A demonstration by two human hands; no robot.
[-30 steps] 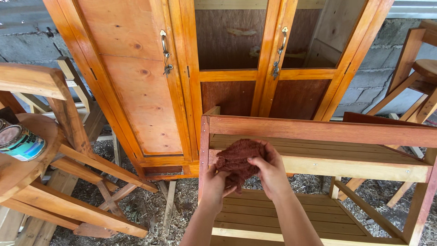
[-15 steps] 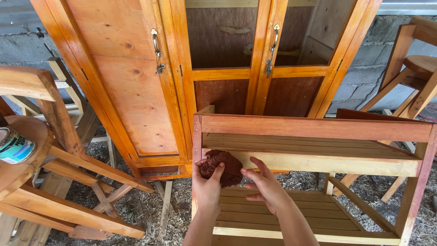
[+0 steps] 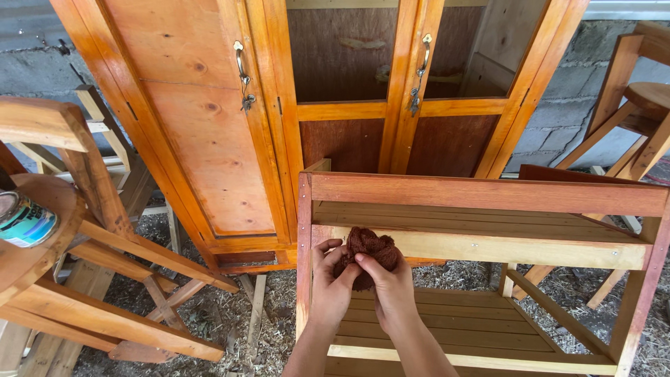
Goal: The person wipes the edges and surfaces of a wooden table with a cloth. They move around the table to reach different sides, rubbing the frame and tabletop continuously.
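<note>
the dark red rag (image 3: 368, 253) is bunched up in a ball, right in front of the pale front bar (image 3: 488, 248) of the wooden shelf rack (image 3: 481, 194), near its left end. your left hand (image 3: 328, 285) holds the rag from the left side with its fingers curled round it, and your right hand (image 3: 392, 287) pinches it from below and from the right, so both hands are closed on the rag. it looks like you are staining the rack. the top rail and the left post (image 3: 304, 251) look reddish already, so they seem done. the front bar and the low slats (image 3: 453, 331) look pale and bare, so i think a lot is left to rub. a paint can (image 3: 24, 220) sits on a round stool (image 3: 42, 244) far to your left. a big orange cabinet (image 3: 279, 105) stands behind the rack.
</note>
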